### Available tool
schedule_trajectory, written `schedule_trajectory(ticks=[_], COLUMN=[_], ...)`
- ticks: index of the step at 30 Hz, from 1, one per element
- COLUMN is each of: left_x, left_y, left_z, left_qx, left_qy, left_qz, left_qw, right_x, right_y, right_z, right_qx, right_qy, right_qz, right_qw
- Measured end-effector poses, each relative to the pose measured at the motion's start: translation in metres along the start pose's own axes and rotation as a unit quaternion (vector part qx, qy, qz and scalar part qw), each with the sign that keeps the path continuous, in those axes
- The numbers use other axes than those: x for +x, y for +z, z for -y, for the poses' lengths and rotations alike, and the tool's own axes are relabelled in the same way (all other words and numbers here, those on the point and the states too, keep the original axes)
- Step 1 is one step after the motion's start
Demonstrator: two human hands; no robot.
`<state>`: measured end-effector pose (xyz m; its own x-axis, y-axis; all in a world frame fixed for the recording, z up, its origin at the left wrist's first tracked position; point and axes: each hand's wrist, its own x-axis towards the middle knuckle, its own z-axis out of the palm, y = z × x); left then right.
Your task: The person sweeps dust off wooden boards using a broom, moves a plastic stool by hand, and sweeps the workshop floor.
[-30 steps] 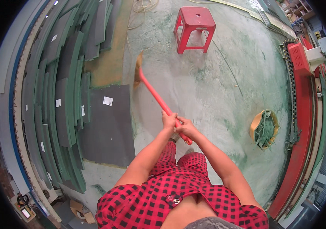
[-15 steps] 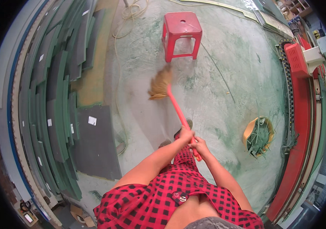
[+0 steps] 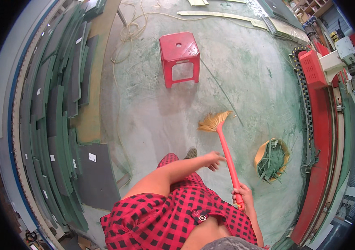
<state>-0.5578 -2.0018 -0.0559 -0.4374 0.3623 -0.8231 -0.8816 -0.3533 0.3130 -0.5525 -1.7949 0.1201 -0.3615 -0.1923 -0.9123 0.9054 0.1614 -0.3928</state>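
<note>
A broom [image 3: 229, 162] with a long red handle and a fan of tan bristles slants over the floor, bristles toward the far side. My right hand [image 3: 245, 196] is closed round the handle near its lower end. Off the handle and just left of it is my left hand [image 3: 213, 161], its fingers loosely apart with nothing in them. Beyond the broom stands a red plastic stool [image 3: 179, 45] with a hole in its seat. To the right of the handle, a yellow bucket [image 3: 260, 156] holds green strips of scrap [image 3: 273, 162].
Stacked dark green panels [image 3: 57, 137] line the left side. A grey sheet [image 3: 96, 175] lies beside them. Loose hose [image 3: 131, 32] curls across the far left floor. A thin green strip [image 3: 223, 91] lies right of the stool. A red machine [image 3: 325, 158] runs along the right.
My left hand has let go of the broom handle. My right hand has carried the broom to the right and nearer. Stool and bucket have shifted left and lower in view.
</note>
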Motion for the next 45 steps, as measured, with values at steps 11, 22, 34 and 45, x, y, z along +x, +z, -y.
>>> schedule_trajectory(ticks=[11, 22, 34, 45], left_x=[-0.011, 0.012, 0.059, 0.027], left_y=[-0.303, -0.463, -0.554, -0.518], left_z=[-0.135, -0.364, -0.411, -0.3], left_qx=[-0.126, -0.137, -0.29, -0.225], left_qy=[0.104, 0.232, 0.263, 0.325], left_qz=[-0.27, -0.366, -0.246, -0.401], left_qw=[0.949, 0.891, 0.887, 0.826], right_x=[0.037, 0.118, 0.139, 0.169], right_y=[0.034, 0.138, 0.249, 0.29], right_z=[0.057, 0.148, 0.215, 0.247], right_qx=[0.031, -0.045, -0.038, -0.195], right_qy=[0.067, 0.114, 0.18, 0.25], right_qz=[0.032, -0.027, -0.017, -0.073], right_qw=[0.997, 0.992, 0.983, 0.946])
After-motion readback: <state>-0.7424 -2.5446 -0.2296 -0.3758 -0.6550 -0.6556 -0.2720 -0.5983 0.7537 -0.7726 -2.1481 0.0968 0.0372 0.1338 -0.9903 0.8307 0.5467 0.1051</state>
